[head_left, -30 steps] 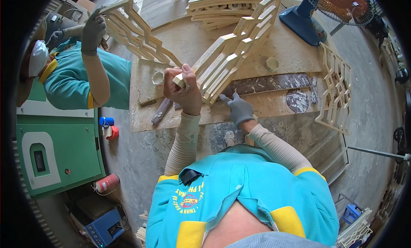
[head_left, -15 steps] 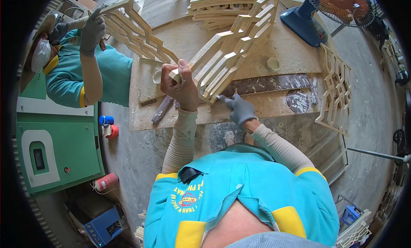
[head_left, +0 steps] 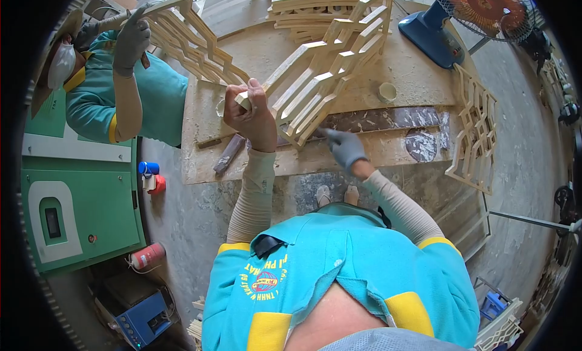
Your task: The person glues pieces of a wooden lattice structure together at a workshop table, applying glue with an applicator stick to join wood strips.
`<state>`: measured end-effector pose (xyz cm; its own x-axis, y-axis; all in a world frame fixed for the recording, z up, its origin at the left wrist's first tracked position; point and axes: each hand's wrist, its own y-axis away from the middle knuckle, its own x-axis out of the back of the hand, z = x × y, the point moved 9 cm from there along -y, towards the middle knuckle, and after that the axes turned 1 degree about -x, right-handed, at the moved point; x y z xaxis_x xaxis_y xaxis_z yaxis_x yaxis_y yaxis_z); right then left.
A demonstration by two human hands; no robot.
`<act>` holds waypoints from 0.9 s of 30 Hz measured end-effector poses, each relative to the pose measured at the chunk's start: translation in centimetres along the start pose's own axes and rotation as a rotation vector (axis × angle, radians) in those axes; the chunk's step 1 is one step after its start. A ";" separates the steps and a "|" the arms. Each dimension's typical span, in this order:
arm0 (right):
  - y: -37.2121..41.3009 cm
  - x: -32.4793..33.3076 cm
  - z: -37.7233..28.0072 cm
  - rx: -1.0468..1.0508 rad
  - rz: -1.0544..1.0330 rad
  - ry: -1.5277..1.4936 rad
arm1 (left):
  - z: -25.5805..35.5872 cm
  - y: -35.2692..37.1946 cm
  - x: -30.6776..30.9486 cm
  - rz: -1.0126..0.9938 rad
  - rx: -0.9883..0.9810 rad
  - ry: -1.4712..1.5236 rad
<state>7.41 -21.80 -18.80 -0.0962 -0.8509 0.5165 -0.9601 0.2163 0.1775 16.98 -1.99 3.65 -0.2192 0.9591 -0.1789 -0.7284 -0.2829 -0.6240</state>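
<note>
My bare left hand (head_left: 251,117) is closed around the near end of a pale wooden lattice panel (head_left: 297,63), which stands tilted up from the workbench. My gloved right hand (head_left: 347,150) is by the panel's lower corner, its index finger stretched toward the wood and its other fingers curled. Whatever small thing it may hold is too blurred to name. Beneath the panel lies a dark brown, paint-spattered board (head_left: 388,119). A small round cup (head_left: 387,92) sits to the right of the panel.
Across the left corner, a co-worker's gloved hand (head_left: 131,45) holds another lattice panel (head_left: 209,42). Stacked lattice pieces (head_left: 315,3) lie at the back. A fan (head_left: 431,20) stands at the back right, and another lattice (head_left: 473,133) leans against the bench's right edge.
My right hand has drawn slightly right and down, away from the panel's corner. My left hand and the panel end have shifted slightly left and up.
</note>
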 end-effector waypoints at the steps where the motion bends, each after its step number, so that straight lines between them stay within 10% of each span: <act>1: -0.6 0.2 0.9 -0.116 -0.038 -0.171 | 0.1 0.0 0.0 0.000 0.000 -0.002; 5: -0.2 -0.9 3.2 -0.608 -0.180 -0.799 | 0.5 0.0 0.0 0.006 0.015 -0.001; 9: 2.6 -0.6 3.5 -0.631 -0.168 -0.595 | -0.2 -0.3 0.2 0.021 -0.041 -0.004; 12: 0.2 2.1 2.6 0.064 0.167 0.116 | -0.1 -0.3 0.1 0.018 0.040 0.019; 18: -0.3 2.9 -4.0 -0.055 0.131 0.759 | 0.7 0.2 0.1 0.018 -0.025 -0.031; 27: -1.4 3.1 -3.4 -0.134 0.009 0.656 | 0.9 0.3 0.1 -0.010 -0.035 -0.054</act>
<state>9.35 -23.06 -14.58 0.1165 -0.3904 0.9133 -0.9148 0.3158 0.2517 16.10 -1.99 4.12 -0.2477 0.9599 -0.1314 -0.7076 -0.2719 -0.6522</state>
